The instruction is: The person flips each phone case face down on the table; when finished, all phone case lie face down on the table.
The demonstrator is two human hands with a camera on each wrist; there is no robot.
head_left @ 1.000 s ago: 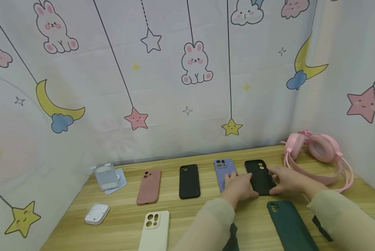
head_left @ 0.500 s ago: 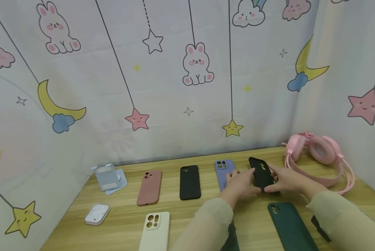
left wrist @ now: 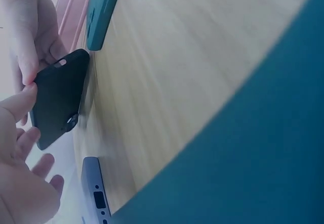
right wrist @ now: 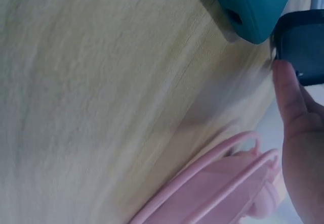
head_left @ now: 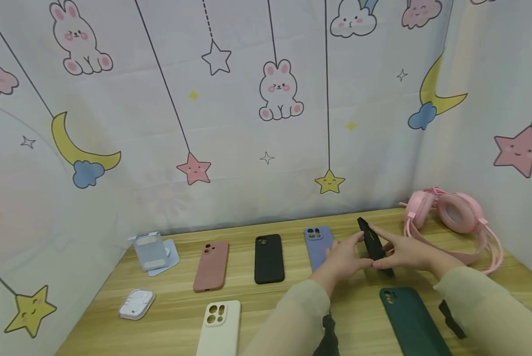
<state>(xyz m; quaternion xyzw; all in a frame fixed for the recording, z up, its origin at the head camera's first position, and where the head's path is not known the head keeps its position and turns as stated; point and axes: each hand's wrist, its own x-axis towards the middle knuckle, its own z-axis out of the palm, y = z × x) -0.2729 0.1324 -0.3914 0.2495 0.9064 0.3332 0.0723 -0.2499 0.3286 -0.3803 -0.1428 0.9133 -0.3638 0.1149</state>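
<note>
A black phone case (head_left: 370, 241) is tilted up on its long edge at the back right of the table, between both hands. From its left side, my left hand (head_left: 345, 253) pinches it with thumb and fingertips. My right hand (head_left: 406, 253) grips it from the right, with the thumb low and the fingers along its upper edge. In the left wrist view the two thumbs meet at one end of the black phone case (left wrist: 61, 100), and its camera cutout faces the left fingers. The right wrist view has the right thumb at the rim of the case (right wrist: 304, 44).
A purple phone case (head_left: 315, 242) lies just left of the left hand. Nearer stands a green case (head_left: 413, 319); pink headphones (head_left: 459, 212) are at right. Black (head_left: 269, 259), pink (head_left: 211, 267) and cream (head_left: 219, 326) cases lie leftward, beside white earphones in a box (head_left: 137, 303).
The black phone case lay flat on the table; both hands have lifted its side and turned it up on edge. The other cases have stayed in place.
</note>
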